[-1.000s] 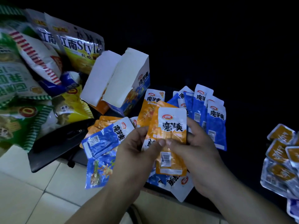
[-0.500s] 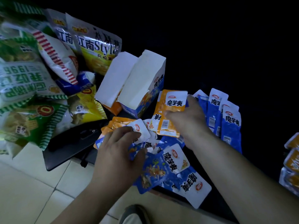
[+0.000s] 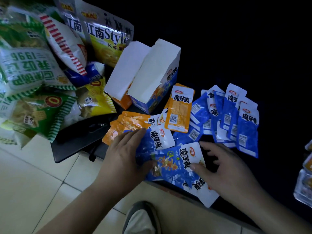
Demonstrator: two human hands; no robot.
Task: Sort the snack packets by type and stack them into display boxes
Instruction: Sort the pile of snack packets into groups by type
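Observation:
Two open display boxes stand side by side, an orange box [image 3: 124, 78] and a blue box [image 3: 157, 76]. In front of them lies a fan of orange packets [image 3: 130, 123], with one orange packet [image 3: 179, 109] face down on top at the right. A row of blue packets [image 3: 236, 119] lies further right. Near the table's front edge is a loose heap of blue packets [image 3: 168, 159]. My left hand [image 3: 125, 156] rests on this heap with straight fingers and the thumb on a packet. My right hand [image 3: 224, 166] is spread, a fingertip touching the heap's right side.
Large snack bags [image 3: 42, 73] are piled at the left over a black tray [image 3: 76, 141]. More small packets [image 3: 305, 183] lie at the right edge. The dark table's front edge runs under my hands; tiled floor and a shoe [image 3: 140, 218] are below.
My right hand laid the orange packet on the orange pile by the blue box and came back to the blue heap. My left hand lowered the blue packets onto the table.

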